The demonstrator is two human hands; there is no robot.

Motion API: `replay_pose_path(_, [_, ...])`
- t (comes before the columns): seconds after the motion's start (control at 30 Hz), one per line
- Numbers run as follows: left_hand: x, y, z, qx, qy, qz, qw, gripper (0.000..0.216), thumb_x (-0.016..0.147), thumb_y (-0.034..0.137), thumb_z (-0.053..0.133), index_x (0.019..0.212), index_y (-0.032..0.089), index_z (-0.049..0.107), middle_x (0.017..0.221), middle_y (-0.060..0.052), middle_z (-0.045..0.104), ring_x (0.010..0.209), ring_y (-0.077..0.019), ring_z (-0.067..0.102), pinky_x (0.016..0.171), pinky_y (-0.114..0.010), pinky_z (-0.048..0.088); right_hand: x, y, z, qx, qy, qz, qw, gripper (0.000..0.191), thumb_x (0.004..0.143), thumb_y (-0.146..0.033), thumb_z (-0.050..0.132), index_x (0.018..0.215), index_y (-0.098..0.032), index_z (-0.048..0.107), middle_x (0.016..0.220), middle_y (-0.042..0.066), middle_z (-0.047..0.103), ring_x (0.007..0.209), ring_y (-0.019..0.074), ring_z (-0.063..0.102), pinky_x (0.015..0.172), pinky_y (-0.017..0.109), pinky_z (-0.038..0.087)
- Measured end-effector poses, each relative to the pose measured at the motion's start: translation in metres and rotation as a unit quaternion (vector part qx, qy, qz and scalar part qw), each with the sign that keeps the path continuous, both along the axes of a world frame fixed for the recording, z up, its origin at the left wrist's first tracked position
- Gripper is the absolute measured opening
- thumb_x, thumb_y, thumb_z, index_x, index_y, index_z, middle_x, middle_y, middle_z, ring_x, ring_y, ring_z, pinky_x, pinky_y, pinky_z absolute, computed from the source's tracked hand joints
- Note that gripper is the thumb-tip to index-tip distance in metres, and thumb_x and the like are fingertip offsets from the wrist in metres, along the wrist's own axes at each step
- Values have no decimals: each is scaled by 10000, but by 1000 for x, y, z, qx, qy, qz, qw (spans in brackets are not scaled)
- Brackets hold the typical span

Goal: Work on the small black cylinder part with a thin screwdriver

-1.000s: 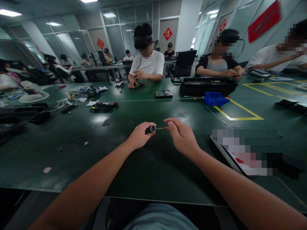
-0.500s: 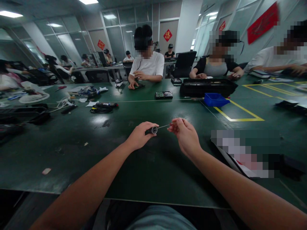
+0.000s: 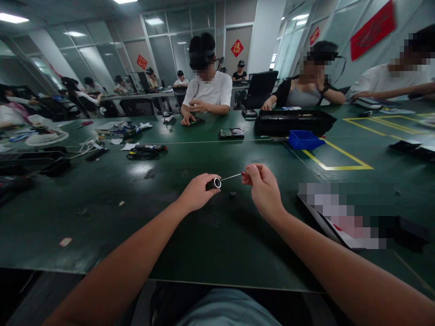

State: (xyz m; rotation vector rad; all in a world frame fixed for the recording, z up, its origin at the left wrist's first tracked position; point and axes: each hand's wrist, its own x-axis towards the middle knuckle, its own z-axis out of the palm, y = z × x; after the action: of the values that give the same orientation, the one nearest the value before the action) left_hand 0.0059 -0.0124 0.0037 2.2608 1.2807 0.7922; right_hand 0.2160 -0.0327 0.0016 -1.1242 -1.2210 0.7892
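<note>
My left hand (image 3: 199, 192) is closed around a short black cylinder (image 3: 214, 184). The cylinder's round open end, ringed in bright silver, faces toward me and to the right. Pinched in my right hand (image 3: 263, 183) is a slim screwdriver (image 3: 233, 177), whose thin metal shaft points left. Its tip reaches the cylinder's rim; whether it touches I cannot tell. A bit of red shows at my right fingertips, and the rest of the handle is hidden in the hand. On the green table between my hands lies a small dark piece (image 3: 232, 194).
Beyond my hands are a hard drive (image 3: 231, 133), a blue bin (image 3: 305, 140), a long black tray (image 3: 295, 122) and a coiled black cable (image 3: 143, 153). A blurred-out packet (image 3: 343, 217) lies at right. Several people sit across the table.
The small dark piece now shows on the table below the cylinder. My right hand has shifted slightly up and right with the screwdriver. The cylinder's ring looks brighter.
</note>
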Motion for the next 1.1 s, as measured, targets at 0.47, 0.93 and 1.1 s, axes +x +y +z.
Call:
replay_pose_path(0.47, [10,-8,5,-55,-2,12,998,345,923,361,625,1230,212,571,1107,-68,662,964,-225,634,860,-376,513,-4,-11,15,67,-22,-18,997,201,969,-393,546,1080,-236,607,947,43,694,847,195,656,802,399,537])
replay_pose_path(0.93, [46,0,10,25,263,-33,964,340,960,425,509,1205,283,698,1089,-71,699,960,-268,666,756,-367,524,0,-7,7,83,-22,-8,996,218,983,-421,542,1088,-245,619,977,46,710,877,204,668,813,405,532])
replay_pose_path(1.1, [51,6,7,28,297,-50,953,325,948,401,502,1128,271,739,1058,-77,724,940,-280,673,737,-365,510,0,-7,8,69,-23,-2,997,212,981,-414,541,1077,-242,620,970,47,714,878,206,669,819,407,531])
